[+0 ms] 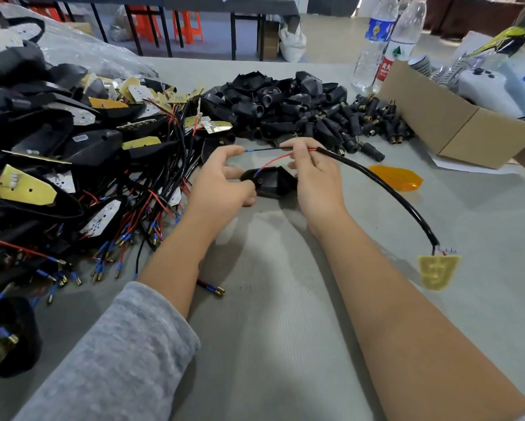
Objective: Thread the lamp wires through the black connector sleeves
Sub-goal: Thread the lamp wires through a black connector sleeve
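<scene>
Two bare forearms, the left one in a pushed-up grey fleece sleeve, reach over a grey cloth-covered table. Low at right a yellow LED board hangs at the end of one black sheathed cable that arcs up to the right hand, whose thumb and fingers pinch it where two thin wires, one red and one black with a blue tip, come out. The left hand curls around one black lamp housing lying on the cloth between the hands, its forefinger and thumb touching the blue-tipped wire's end; the red wire runs down to the housing. One orange lens lies just right of the cable. At left sits a tangled heap of wired lamp assemblies, too many to count. Farther back lie a pile of empty black housings and a pile of black connector sleeves, uncountable too, beside one open cardboard box. Two clear plastic water bottles stand behind, one with a blue label, one red-and-white; their writing is unreadable.
</scene>
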Action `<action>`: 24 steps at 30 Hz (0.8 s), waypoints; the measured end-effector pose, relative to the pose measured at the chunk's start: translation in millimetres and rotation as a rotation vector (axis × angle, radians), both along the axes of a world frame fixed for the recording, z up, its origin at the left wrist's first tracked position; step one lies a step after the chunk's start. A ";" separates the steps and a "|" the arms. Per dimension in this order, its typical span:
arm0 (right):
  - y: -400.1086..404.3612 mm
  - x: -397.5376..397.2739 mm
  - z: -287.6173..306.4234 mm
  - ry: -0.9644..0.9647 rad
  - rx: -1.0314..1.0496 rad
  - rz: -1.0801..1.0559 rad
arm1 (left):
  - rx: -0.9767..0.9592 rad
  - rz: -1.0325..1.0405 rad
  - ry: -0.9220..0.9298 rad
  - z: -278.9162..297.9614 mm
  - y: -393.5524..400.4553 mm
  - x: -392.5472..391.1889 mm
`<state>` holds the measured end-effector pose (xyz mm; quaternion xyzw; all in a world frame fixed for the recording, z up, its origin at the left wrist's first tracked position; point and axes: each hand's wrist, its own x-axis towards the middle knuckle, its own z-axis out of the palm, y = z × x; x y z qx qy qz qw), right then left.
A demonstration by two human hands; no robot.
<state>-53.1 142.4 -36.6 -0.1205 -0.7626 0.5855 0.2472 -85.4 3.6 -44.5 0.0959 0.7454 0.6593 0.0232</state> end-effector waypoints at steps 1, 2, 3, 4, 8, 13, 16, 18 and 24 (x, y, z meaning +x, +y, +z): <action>1.1 -0.2 0.4 -0.007 -0.050 -0.008 | -0.045 -0.012 0.016 -2.2 -0.8 -1.3; 1.9 -0.6 0.6 -0.008 -0.102 -0.012 | -0.094 -0.016 0.036 -3.9 -0.7 -2.0; 2.4 -0.9 1.3 -0.002 -0.146 -0.014 | -0.152 -0.013 0.065 -5.0 -0.1 -2.7; 2.6 -1.0 1.9 0.006 -0.177 -0.013 | -0.219 -0.008 0.102 -5.8 1.2 -2.7; 4.0 0.6 3.3 0.047 -0.188 -0.036 | -0.446 -0.015 0.189 -7.3 7.7 0.8; 7.2 1.8 4.5 0.070 -0.289 -0.055 | -0.595 0.030 0.247 -6.8 12.4 5.1; 6.8 0.2 7.3 0.114 -0.478 -0.006 | -0.582 0.073 0.255 -7.5 12.8 5.6; 4.8 0.4 7.6 0.121 -0.542 0.041 | -0.550 0.081 0.253 -8.2 12.0 5.0; 0.2 4.2 8.5 0.142 -0.447 0.140 | -0.447 0.127 0.233 -6.6 10.5 6.4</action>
